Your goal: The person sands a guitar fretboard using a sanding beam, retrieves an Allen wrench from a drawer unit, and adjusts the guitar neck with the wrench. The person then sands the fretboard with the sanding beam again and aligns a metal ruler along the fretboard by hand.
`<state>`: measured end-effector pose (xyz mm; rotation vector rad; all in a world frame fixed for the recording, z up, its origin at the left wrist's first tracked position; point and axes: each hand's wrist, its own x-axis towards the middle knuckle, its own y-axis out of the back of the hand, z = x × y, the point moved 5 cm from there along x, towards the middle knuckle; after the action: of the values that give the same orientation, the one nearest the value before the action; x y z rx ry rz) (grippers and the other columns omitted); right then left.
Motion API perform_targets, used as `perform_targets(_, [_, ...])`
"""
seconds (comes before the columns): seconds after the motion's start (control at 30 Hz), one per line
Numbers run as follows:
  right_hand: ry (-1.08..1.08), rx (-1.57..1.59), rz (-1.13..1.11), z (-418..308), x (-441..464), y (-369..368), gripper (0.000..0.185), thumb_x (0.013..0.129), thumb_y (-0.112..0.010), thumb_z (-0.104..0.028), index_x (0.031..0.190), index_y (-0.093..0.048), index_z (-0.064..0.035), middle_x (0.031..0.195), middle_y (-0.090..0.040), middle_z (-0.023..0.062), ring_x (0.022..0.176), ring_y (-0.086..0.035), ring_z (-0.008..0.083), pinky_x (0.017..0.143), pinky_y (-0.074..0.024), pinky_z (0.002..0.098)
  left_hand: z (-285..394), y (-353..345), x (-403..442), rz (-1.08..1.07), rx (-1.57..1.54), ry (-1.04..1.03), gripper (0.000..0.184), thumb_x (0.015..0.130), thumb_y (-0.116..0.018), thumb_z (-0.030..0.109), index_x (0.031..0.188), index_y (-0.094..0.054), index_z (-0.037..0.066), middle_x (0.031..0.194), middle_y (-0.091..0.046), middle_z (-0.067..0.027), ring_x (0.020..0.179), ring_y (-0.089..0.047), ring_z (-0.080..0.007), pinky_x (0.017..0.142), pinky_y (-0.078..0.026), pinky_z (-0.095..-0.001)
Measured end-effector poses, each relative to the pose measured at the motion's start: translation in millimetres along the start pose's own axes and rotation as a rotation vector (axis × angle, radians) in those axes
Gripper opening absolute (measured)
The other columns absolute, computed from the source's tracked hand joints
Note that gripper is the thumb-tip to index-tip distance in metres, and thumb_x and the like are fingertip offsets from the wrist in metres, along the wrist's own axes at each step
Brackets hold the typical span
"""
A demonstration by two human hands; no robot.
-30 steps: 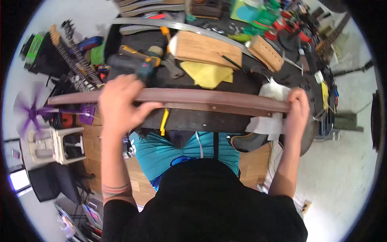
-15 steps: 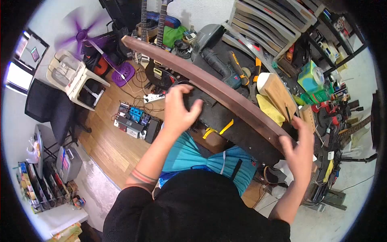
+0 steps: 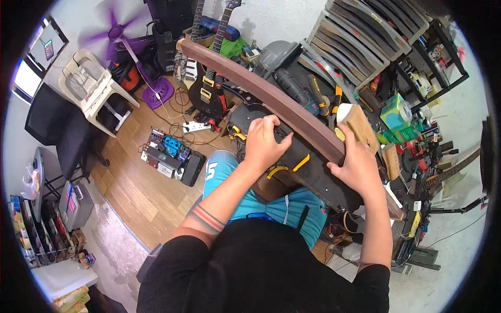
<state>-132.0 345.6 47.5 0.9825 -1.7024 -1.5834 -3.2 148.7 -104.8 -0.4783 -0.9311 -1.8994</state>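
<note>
A long reddish-brown wooden beam (image 3: 282, 104) slants across the black worktop from the upper left to the lower right. My right hand (image 3: 359, 166) is wrapped over its lower right part, thumb on the near side and fingers over the far side. My left hand (image 3: 262, 147) is beside the beam's near edge, with fingers bent and the thumb held apart; nothing is between them. Whether its fingertips touch the beam I cannot tell. Just beyond the beam lie a dark teal power drill (image 3: 295, 91) and a yellow-and-black hand tool (image 3: 318, 94).
The black worktop (image 3: 318, 175) carries a yellow-handled clamp (image 3: 301, 162). A tan wooden block (image 3: 357, 125) stands right of the beam. A black electric guitar (image 3: 207, 94) leans at the far left. On the floor are a pedalboard (image 3: 172, 156) and a power strip (image 3: 197, 127).
The beam's far end has shifted right in view. My right hand has moved left along the beam and closed over it. My left hand has moved right, toward the beam's middle.
</note>
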Motion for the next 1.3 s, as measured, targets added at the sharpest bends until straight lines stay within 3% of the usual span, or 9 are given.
perform_targets(0.17, [0.169, 0.013, 0.143, -5.5, -9.8, -0.9, 0.097, 0.075, -0.095, -0.020, 0.157, -0.046, -0.0080, 0.096, -0.075, 0.0211, 0.099, -0.073, 0.0419, 0.108, -0.0500, 0.0509, -11.7, 25.1, 0.6, 0.080, 0.083, 0.101, 0.059, 0.081, -0.096, 0.026, 0.116, -0.055, 0.002, 0.103, -0.064, -0.0154, 0.096, -0.064, -0.0406, 0.087, -0.051, -0.0509])
perform_targets(0.6, [0.215, 0.105, 0.112, -1.1, -18.0, -4.5, 0.094, 0.076, -0.095, -0.017, 0.155, -0.045, -0.0077, 0.095, -0.077, 0.0211, 0.101, -0.073, 0.0452, 0.109, -0.0500, 0.0522, -18.3, 35.4, -10.0, 0.040, 0.016, 0.094, 0.059, 0.081, -0.099, 0.029, 0.116, -0.060, 0.001, 0.111, -0.067, -0.0184, 0.104, -0.066, -0.0390, 0.092, -0.053, -0.0488])
perform_targets(0.73, [0.128, 0.196, 0.260, 27.2, -50.8, 21.9, 0.109, 0.078, -0.097, -0.022, 0.169, -0.039, -0.0078, 0.123, -0.075, 0.0258, 0.119, -0.070, 0.0458, 0.113, -0.0489, 0.0522, 2.5, 74.3, -2.3, 0.007, 0.001, 0.085, 0.048, 0.088, -0.094, 0.018, 0.115, -0.058, 0.002, 0.106, -0.062, -0.0144, 0.099, -0.062, -0.0317, 0.092, -0.053, -0.0432])
perform_targets(0.8, [-0.092, 0.243, 0.305, 70.5, -81.9, 35.3, 0.089, 0.087, -0.092, -0.031, 0.163, -0.051, -0.0084, 0.129, -0.075, 0.0210, 0.122, -0.071, 0.0428, 0.113, -0.0504, 0.0514, -7.9, 91.6, 5.7, 0.095, -0.006, 0.026, 0.044, 0.089, -0.091, 0.013, 0.114, -0.056, 0.003, 0.108, -0.060, -0.0141, 0.102, -0.060, -0.0298, 0.095, -0.051, -0.0416])
perform_targets(0.93, [-0.503, 0.474, 0.654, 186.4, -168.6, 15.7, 0.042, 0.104, -0.076, -0.015, 0.144, -0.067, -0.0048, 0.115, -0.076, 0.0113, 0.110, -0.073, 0.0249, 0.103, -0.0550, 0.0375, 50.8, 92.3, 67.8, -0.059, 0.091, -0.418, 0.052, 0.088, -0.092, 0.014, 0.127, -0.059, 0.004, 0.123, -0.064, -0.0175, 0.115, -0.062, -0.0356, 0.104, -0.048, -0.0464])
perform_targets(0.97, [-0.526, 0.548, 0.717, 211.6, -188.1, 3.7, 0.032, 0.109, -0.069, -0.009, 0.140, -0.068, -0.0023, 0.113, -0.074, 0.0062, 0.108, -0.070, 0.0162, 0.101, -0.0544, 0.0338, 71.1, 85.1, 80.1, -0.139, 0.169, -0.513, 0.062, 0.085, -0.095, 0.025, 0.133, -0.062, 0.005, 0.131, -0.066, -0.0179, 0.122, -0.062, -0.0399, 0.109, -0.046, -0.0504])
perform_targets(1.07, [-0.612, 0.822, 0.879, 246.6, -221.4, -29.0, 0.023, 0.110, -0.068, -0.008, 0.132, -0.070, -0.0010, 0.112, -0.074, 0.0032, 0.108, -0.069, 0.0133, 0.101, -0.0532, 0.0305, 107.9, 54.8, 97.1, -0.511, 0.231, -0.536, 0.068, 0.081, -0.094, 0.036, 0.134, -0.064, 0.005, 0.135, -0.066, -0.0168, 0.125, -0.062, -0.0401, 0.112, -0.045, -0.0525])
perform_targets(1.2, [-0.651, 1.018, 0.864, 240.8, -227.8, -48.2, 0.019, 0.109, -0.066, -0.004, 0.127, -0.069, -0.0005, 0.109, -0.074, 0.0046, 0.104, -0.070, 0.0124, 0.096, -0.0546, 0.0283, 107.5, 22.0, 87.8, -0.790, 0.342, -0.566, 0.064, 0.081, -0.089, 0.044, 0.129, -0.069, 0.006, 0.114, -0.069, -0.0110, 0.110, -0.064, -0.0347, 0.098, -0.048, -0.0484])
perform_targets(1.3, [-0.638, 1.093, 0.954, 252.8, -242.1, -52.2, 0.020, 0.106, -0.065, 0.000, 0.125, -0.069, -0.0011, 0.112, -0.075, 0.0062, 0.101, -0.072, 0.0146, 0.094, -0.0572, 0.0300, 116.3, 11.8, 83.0, -0.732, 0.330, -0.635, 0.059, 0.080, -0.088, 0.047, 0.120, -0.072, 0.007, 0.105, -0.068, -0.0096, 0.102, -0.064, -0.0340, 0.089, -0.048, -0.0469])
